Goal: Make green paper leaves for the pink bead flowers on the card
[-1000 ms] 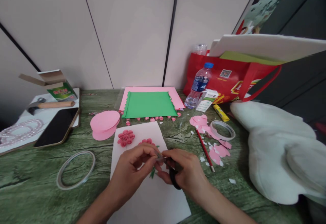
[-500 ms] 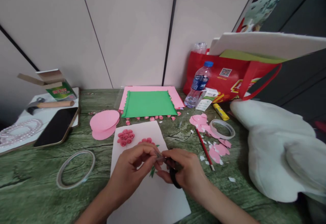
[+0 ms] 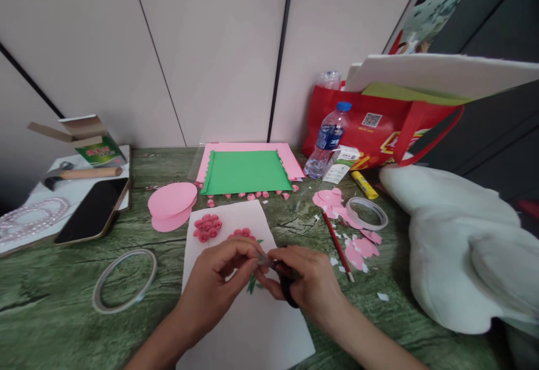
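Above a white sheet (image 3: 248, 330), my two hands meet at the fingertips. My right hand (image 3: 315, 280) is closed around scissors (image 3: 288, 294) with black handles, their blades pointing left toward the other hand. The fingers of my left hand (image 3: 219, 274) pinch a small greyish, see-through bit at the blade tips; its kind is unclear. On the sheet lies a cluster of pink paper roses (image 3: 207, 227). A second cluster of pink roses (image 3: 241, 233) is partly hidden behind my left hand, with green paper strips (image 3: 251, 286) below it.
Tape rolls lie left (image 3: 99, 297) and right (image 3: 381, 221). Pink ovals (image 3: 170, 201), a green sheet (image 3: 248, 170), a red pencil (image 3: 338, 246) and pink scraps (image 3: 356, 252) surround the sheet. A water bottle (image 3: 330, 137), red bag (image 3: 370, 128) and white plush (image 3: 446, 269) stand right; a phone (image 3: 92, 210) lies left.
The hands and scissors hold almost the same pose at the same spot. The whole view has shifted very slightly; nothing has been put down or picked up.
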`<action>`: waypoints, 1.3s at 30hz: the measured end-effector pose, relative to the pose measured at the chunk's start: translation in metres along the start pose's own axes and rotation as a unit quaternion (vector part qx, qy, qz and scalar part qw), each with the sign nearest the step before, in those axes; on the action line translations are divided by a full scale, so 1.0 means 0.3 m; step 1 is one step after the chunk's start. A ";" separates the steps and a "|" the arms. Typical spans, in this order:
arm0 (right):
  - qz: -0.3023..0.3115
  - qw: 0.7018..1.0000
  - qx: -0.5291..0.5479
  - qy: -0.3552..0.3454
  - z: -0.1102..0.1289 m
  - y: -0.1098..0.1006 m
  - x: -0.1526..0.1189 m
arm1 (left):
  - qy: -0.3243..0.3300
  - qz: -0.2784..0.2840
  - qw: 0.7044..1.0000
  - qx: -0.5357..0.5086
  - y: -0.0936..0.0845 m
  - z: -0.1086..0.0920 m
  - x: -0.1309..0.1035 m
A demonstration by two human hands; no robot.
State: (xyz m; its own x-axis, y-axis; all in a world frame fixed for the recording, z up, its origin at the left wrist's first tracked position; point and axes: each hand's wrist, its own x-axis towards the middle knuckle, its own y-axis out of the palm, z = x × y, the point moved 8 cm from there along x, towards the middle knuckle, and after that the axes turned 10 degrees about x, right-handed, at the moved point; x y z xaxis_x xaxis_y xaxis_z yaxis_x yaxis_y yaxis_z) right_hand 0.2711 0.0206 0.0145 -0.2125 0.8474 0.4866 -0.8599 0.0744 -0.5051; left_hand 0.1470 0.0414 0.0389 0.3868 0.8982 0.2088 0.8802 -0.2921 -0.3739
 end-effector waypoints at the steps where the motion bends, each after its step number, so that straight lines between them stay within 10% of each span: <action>1: 0.001 1.000 0.013 0.010 -0.004 0.001 0.000 | -0.003 0.000 1.000 -0.007 0.000 -0.001 0.001; 7: -0.024 0.940 0.280 0.192 -0.070 0.005 0.000 | -0.035 -0.029 0.996 -0.071 -0.019 0.007 0.010; 16: -0.043 0.885 0.417 0.203 -0.068 -0.010 0.014 | -0.115 -0.008 0.987 -0.112 0.036 0.070 -0.005; 31: -0.117 0.927 0.259 0.245 -0.197 -0.053 0.006 | -0.065 -0.115 0.976 0.172 -0.049 0.063 0.004; 39: -0.055 0.955 0.155 0.248 -0.244 -0.017 -0.008 | -0.074 -0.026 0.927 0.368 -0.021 0.101 0.005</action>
State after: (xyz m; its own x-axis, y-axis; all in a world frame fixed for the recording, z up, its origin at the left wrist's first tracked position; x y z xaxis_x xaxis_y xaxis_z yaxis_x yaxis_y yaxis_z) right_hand 0.3098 0.0567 -0.0363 0.0672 0.9938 0.0882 -0.9766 0.0836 -0.1980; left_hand 0.1337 0.0545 0.0142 0.2597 0.9558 0.1377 0.4497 0.0065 -0.8932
